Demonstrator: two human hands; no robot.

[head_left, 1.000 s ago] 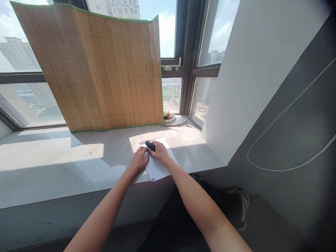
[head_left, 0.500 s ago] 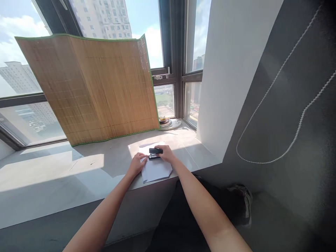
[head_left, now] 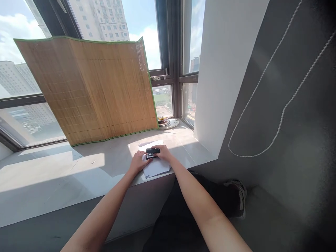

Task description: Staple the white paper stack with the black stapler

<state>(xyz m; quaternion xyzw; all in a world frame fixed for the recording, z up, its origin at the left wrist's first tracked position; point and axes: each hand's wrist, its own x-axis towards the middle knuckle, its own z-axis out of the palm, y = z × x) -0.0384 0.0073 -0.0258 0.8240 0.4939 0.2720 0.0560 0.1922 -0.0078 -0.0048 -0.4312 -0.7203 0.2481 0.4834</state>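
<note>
A black stapler (head_left: 153, 151) lies across white paper sheets (head_left: 156, 168) on the windowsill, its upper arm lifted from its base. My right hand (head_left: 164, 153) grips the stapler's right end from above, fingers curled round it. At the other end, my left hand (head_left: 138, 162) has its thumb along the front of the base and its fingers bent near the tip. The paper beneath is partly covered by both hands, with its lower edge close to the sill's front edge.
A bamboo mat (head_left: 102, 91) with green edging leans against the window behind. Stacked plates (head_left: 168, 123) stand in the window corner. The wide pale sill (head_left: 52, 192) stretches left. A beaded blind cord (head_left: 245, 155) hangs at the right by the wall.
My left hand has shifted slightly right, its thumb now reaching along the stapler's base. My right hand still grips the stapler. The view has turned slightly.
</note>
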